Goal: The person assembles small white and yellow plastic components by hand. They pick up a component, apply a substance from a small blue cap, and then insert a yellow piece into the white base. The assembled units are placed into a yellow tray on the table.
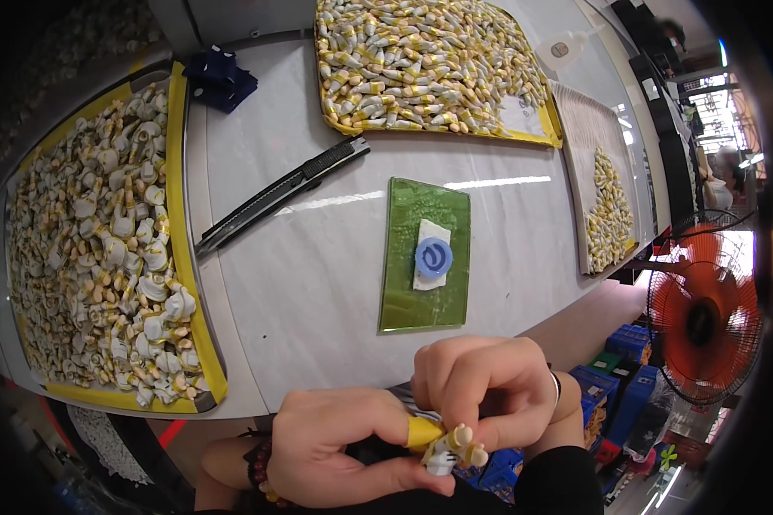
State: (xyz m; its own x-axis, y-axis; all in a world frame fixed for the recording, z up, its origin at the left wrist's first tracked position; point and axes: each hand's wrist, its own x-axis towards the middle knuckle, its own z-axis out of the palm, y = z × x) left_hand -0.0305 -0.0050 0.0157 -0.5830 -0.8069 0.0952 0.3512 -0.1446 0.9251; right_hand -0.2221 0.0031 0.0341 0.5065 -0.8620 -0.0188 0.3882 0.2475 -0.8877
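On the white table [318,283] lie two yellow trays [177,215] heaped with small white-and-yellow parts, a green mat [404,292] carrying a blue disc [434,255], and a black knife [275,193]. Below its near edge the left hand [335,446] and right hand [481,386] meet, fingers curled narrow, pinching one part [451,448] between the fingertips of both, the left forefinger wearing a yellow cot [423,432]
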